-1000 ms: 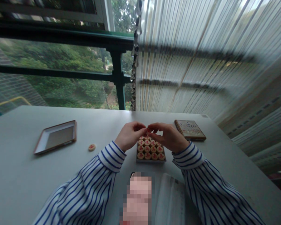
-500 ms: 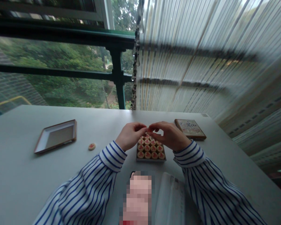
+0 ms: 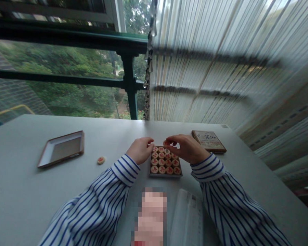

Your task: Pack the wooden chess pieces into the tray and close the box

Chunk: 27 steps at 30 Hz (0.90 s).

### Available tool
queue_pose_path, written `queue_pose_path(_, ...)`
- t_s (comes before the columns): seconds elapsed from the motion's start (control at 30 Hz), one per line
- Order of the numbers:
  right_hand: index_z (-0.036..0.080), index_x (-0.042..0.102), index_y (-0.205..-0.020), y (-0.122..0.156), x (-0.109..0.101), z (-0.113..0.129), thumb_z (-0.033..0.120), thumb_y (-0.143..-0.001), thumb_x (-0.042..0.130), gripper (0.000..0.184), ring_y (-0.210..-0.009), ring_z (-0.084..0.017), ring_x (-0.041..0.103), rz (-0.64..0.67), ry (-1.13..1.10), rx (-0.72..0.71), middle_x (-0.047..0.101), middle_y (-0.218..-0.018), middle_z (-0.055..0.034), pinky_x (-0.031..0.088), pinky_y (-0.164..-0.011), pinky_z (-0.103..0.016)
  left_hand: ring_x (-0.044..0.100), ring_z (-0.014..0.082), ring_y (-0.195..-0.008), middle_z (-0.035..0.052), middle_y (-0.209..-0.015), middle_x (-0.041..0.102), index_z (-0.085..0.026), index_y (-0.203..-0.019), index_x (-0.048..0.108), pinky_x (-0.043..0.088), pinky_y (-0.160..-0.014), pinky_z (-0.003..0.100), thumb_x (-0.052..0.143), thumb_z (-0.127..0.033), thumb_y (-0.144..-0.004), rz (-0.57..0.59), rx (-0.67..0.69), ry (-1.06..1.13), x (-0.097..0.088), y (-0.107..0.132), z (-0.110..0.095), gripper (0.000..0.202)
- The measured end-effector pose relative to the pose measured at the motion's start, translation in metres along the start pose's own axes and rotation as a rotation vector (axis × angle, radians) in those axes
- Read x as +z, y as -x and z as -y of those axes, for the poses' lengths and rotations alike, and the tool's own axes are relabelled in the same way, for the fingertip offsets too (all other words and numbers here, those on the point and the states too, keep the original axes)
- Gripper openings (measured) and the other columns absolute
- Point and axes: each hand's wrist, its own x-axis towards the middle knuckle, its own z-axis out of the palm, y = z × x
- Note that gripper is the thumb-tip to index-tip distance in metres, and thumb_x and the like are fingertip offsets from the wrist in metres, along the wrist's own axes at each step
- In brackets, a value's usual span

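A box (image 3: 165, 176) of round Chinese chess pieces with red characters lies before me, the pieces packed in rows; one in the back row bears a dark character. Over the box's back right corner, my right hand (image 3: 186, 147) pinches a chess piece (image 3: 165, 143) between thumb and fingers, hiding part of the rows. At the back left corner is my left hand (image 3: 140, 150), thumb and forefinger slightly apart with nothing seen between them. A loose chess piece (image 3: 101, 160) with a red character lies on the table to the left.
An open box lid (image 3: 61, 149) rests at the left of the white table (image 3: 66, 194). Back right is a closed patterned box (image 3: 209, 141). Nearer me are a pixelated object (image 3: 152, 217) and a pale, translucent item (image 3: 187, 218). A string curtain (image 3: 195, 68) hangs behind.
My hands have parted: the left drew back to the left, empty. The chess piece that was between both hands' fingertips is now in my right hand, slightly further right.
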Motion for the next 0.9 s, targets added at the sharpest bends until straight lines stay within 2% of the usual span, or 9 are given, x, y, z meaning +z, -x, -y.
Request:
queue_pose_path(0.2,0.017,0.063,-0.092,0.0,0.004,-0.008,0.033,-0.08,0.05,0.023,-0.071,-0.013,0.059,0.034,0.018,0.016,0.066,-0.081,-0.0049,0.043,-0.067,-0.024,0.06,0.0183,-0.09,0.0082,-0.099,0.066,-0.014,-0.103,0.061,0.045,-0.08,0.026,0.042,-0.028,-0.079,0.088,-0.02,-0.011,0.008,-0.002,0.005,0.033)
queue_pose_path(0.9,0.02,0.064,-0.089,0.001,0.008,-0.019,0.034,-0.081,0.046,0.024,-0.074,-0.015,0.059,0.18,0.138,0.107,0.067,-0.082,-0.0046,0.041,-0.067,-0.023,0.059,0.0183,-0.093,0.0073,-0.1,0.066,-0.014,-0.101,0.063,0.044,-0.084,0.026,0.04,-0.024,-0.079,0.075,-0.004,-0.027,0.008,-0.002,0.004,0.033)
